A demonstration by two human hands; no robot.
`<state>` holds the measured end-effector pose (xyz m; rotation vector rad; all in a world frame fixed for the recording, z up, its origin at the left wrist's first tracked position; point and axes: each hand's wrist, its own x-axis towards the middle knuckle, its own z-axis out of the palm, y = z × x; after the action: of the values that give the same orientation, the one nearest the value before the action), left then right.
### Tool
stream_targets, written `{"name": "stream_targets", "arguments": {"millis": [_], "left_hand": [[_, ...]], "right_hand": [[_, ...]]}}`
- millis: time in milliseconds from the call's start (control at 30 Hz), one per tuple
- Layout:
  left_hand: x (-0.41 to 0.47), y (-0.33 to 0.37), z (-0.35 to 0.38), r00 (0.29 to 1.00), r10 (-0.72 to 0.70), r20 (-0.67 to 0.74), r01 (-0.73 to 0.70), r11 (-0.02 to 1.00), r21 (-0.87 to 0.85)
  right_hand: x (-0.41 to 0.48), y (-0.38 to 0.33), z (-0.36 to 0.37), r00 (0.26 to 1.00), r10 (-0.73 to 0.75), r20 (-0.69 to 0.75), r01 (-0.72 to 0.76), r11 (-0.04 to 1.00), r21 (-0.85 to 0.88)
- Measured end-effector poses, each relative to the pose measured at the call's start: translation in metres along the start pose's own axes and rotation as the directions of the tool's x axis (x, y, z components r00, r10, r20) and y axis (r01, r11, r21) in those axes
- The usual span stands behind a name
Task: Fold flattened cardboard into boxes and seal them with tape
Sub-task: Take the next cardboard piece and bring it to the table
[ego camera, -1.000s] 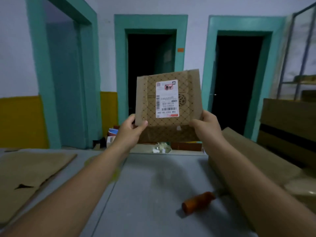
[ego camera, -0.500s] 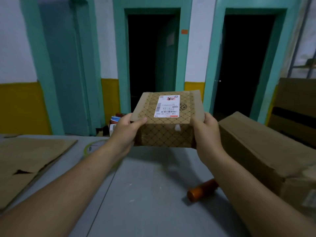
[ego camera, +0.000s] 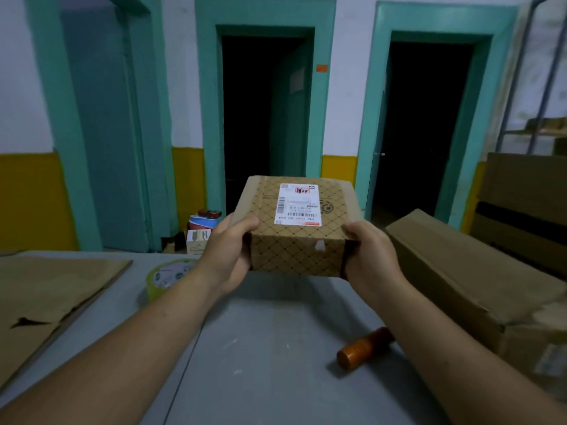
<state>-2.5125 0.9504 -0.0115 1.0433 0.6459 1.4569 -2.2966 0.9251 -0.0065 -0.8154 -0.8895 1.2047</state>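
Note:
A small brown patterned cardboard box (ego camera: 294, 250) with a white shipping label on its top face hangs above the grey table (ego camera: 264, 357). My left hand (ego camera: 228, 251) grips its left side with the thumb on the top edge. My right hand (ego camera: 369, 257) grips its right side the same way. A yellow-green tape roll (ego camera: 167, 276) lies flat on the table, partly hidden behind my left forearm. An orange-brown cylindrical handle (ego camera: 363, 348) lies on the table under my right forearm; its far end is hidden.
Flattened cardboard (ego camera: 46, 299) covers the table's left part. A long closed cardboard box (ego camera: 478, 280) lies along the right side, with bigger boxes (ego camera: 527, 191) behind it. Beyond the table are two dark doorways and small containers (ego camera: 202, 225) on the floor.
The box came down from an upright, label-facing pose to a nearly level one, closer to the table. Both hands kept their hold on its sides.

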Motion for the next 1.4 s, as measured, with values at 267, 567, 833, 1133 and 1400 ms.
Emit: {"name": "stream_targets", "arguments": {"millis": [267, 567, 833, 1133, 1400], "left_hand": [[-0.004, 0.016, -0.023, 0.988, -0.098, 0.119, 0.046, 0.926, 0.376], [-0.007, 0.020, -0.014, 0.985, 0.171, -0.020, -0.133, 0.827, 0.546], [-0.004, 0.029, -0.013, 0.831, 0.556, 0.008, -0.446, 0.657, 0.608], [-0.001, 0.025, -0.018, 0.876, 0.481, -0.039, -0.367, 0.717, 0.592], [-0.004, 0.015, -0.014, 0.947, 0.313, 0.069, -0.271, 0.669, 0.692]], "right_hand": [[0.004, 0.006, -0.012, 0.991, -0.136, 0.020, 0.131, 0.895, -0.426], [0.007, 0.008, -0.019, 0.997, -0.062, 0.051, 0.080, 0.761, -0.643], [-0.001, 0.004, -0.010, 0.937, -0.302, 0.178, 0.343, 0.686, -0.642], [-0.001, -0.004, -0.011, 0.799, -0.559, 0.222, 0.545, 0.517, -0.660], [-0.003, -0.006, -0.010, 0.865, -0.487, 0.118, 0.476, 0.724, -0.499]]}}
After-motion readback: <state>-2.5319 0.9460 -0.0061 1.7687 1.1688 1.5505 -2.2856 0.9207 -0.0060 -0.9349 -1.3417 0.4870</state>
